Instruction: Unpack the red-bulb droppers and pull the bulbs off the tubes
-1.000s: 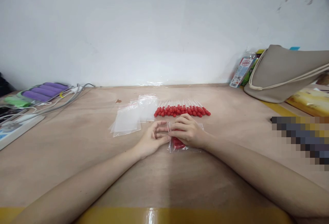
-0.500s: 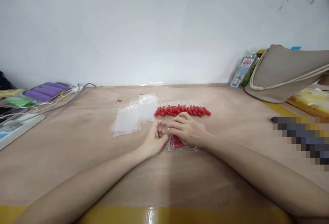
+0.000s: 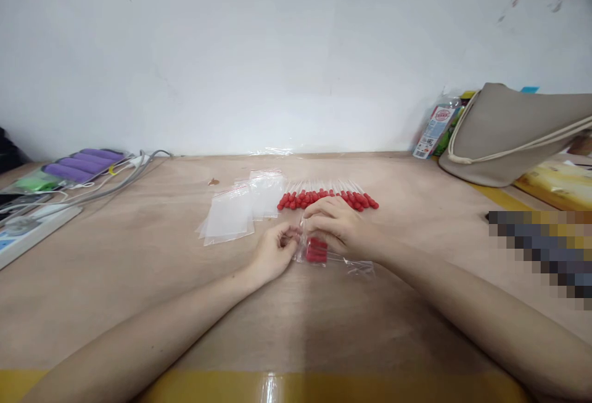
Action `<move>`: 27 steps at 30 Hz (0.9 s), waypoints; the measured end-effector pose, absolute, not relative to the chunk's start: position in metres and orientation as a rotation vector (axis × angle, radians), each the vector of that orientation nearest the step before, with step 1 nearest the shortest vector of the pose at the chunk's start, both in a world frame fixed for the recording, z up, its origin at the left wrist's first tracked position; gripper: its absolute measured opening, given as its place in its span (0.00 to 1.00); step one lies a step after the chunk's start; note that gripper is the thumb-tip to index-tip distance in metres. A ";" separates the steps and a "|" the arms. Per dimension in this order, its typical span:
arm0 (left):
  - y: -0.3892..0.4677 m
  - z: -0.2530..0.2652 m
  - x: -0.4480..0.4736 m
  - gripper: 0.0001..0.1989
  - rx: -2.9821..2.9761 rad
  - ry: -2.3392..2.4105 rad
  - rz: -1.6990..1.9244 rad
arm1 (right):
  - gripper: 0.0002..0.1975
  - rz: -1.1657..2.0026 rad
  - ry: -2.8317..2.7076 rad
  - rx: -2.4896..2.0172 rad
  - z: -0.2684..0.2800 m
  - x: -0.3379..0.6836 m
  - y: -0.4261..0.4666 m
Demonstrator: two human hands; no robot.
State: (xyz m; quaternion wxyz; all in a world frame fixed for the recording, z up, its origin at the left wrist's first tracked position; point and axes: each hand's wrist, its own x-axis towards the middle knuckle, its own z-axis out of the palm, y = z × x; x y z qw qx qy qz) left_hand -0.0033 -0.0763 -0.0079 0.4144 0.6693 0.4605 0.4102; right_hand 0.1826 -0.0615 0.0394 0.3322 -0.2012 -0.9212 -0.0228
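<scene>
A small clear plastic bag (image 3: 354,263) lies low over the tabletop between my hands, with red-tipped sticks (image 3: 317,251) showing inside. My left hand (image 3: 274,250) pinches the bag's left end between thumb and fingers. From above, my right hand (image 3: 341,228) has its fingers closed on the bag's upper left edge, covering part of it. Just beyond, a row of white sticks with red heads (image 3: 319,198) lies side by side, heads toward me. Left of that row are several flat clear zip bags (image 3: 229,216), fanned and overlapping.
On the left are a power strip (image 3: 44,227), grey cables (image 3: 115,181) and a pack of purple rolls (image 3: 86,165). At right stand a grey-beige bag (image 3: 513,137) with a cord and a labelled bottle (image 3: 435,131). A blurred dark object (image 3: 541,245) lies nearer. A white wall (image 3: 296,57) closes off the back.
The bag has turned slightly, and more of the red tips now show below my right hand. My left hand has shifted a little down and left; the right has moved slightly right.
</scene>
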 end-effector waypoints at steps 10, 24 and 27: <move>-0.083 -0.003 -0.008 0.12 2.069 1.317 0.900 | 0.11 0.250 -2.336 -0.957 0.019 0.233 -0.081; -0.076 0.010 -0.010 0.19 2.216 1.012 0.701 | 0.16 0.380 -2.277 -1.056 -0.004 0.241 -0.086; -0.075 0.012 -0.009 0.18 2.195 1.055 0.641 | 0.16 0.353 -2.296 -1.056 -0.003 0.241 -0.087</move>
